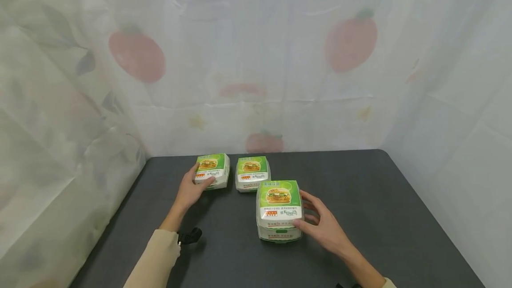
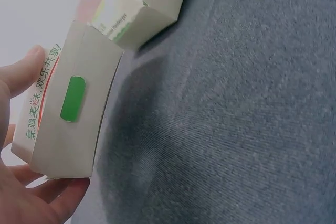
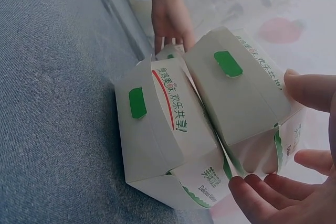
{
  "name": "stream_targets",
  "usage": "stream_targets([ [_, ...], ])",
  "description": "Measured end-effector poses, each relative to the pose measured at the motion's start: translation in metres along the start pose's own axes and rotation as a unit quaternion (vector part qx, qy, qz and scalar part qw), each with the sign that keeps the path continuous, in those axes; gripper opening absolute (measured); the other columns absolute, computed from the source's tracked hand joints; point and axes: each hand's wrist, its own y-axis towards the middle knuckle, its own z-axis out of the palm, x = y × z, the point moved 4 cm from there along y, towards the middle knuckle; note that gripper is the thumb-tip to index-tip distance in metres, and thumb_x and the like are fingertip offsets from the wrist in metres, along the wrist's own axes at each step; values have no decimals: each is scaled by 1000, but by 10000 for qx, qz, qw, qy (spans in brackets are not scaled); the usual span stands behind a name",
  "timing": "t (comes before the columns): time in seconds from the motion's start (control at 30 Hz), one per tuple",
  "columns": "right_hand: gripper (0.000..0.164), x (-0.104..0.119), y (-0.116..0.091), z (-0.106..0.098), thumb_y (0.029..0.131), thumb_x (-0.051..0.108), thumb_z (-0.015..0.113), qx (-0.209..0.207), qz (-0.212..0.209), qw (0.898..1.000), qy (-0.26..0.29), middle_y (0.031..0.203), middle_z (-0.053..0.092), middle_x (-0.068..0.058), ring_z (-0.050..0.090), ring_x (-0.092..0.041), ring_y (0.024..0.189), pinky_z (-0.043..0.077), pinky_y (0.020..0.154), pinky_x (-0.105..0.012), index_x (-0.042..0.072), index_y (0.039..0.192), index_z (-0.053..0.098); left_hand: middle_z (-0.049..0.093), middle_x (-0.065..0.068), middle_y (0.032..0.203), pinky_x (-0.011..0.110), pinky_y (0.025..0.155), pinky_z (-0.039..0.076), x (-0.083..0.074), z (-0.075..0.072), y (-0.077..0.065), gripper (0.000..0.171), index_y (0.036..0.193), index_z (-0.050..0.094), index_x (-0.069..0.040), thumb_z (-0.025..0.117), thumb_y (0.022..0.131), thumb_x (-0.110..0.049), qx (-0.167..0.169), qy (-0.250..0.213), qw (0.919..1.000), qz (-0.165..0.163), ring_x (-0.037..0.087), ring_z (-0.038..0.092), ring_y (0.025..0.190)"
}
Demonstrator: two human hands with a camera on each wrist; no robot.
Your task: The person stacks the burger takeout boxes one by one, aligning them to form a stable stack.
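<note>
My left hand [image 1: 190,189] grips a burger box [image 1: 212,170] at the back left of the table, its thumb at the front and fingers at the left side. The left wrist view shows the box's white front with a green tab [image 2: 73,98]. Nearer the middle, two burger boxes stand one on the other. My right hand [image 1: 323,222] holds the upper box [image 1: 278,202] from the right, thumb at its front corner and fingertips along its side. The lower box [image 1: 280,234] sits on the table beneath it.
Another burger box [image 1: 252,172] stands between the left hand's box and the stack, partly hidden by the stack. The dark table [image 1: 380,217] has rounded back corners. Pale curtains with a fruit print [image 1: 352,42] hang behind it and at both sides.
</note>
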Motion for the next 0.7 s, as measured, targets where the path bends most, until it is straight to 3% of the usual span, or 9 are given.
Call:
stream_targets([
  [0.27, 77, -1, -1, 1, 91, 25, 80, -25, -44, 10000, -61, 156, 39, -11, 43, -37, 138, 44, 105, -53, 18, 156, 39, 24, 22, 161, 50, 96, 44, -21, -7, -8, 99, 165, 13, -11, 69, 94, -54, -95, -257, 9995, 182, 36, 50, 120],
  [0.57, 77, -1, -2, 1, 91, 25, 81, -31, 19, 9999, -113, 156, 38, -12, 44, -37, 137, 45, 104, -51, 18, 155, 39, 19, 19, 164, 55, 105, 36, -54, -11, -17, 95, 165, 15, -18, 69, 95, -52, -155, -297, 9976, 611, 37, 38, 135],
  [0.7, 77, -1, -3, 0, 90, 26, 81, -42, 2, 9999, -145, 156, 39, -11, 45, -36, 137, 46, 104, -50, 18, 155, 39, 22, 20, 163, 51, 98, 41, -75, -10, -24, 92, 165, 18, -19, 71, 95, -48, -114, -342, 9956, 865, 35, 43, 127],
])
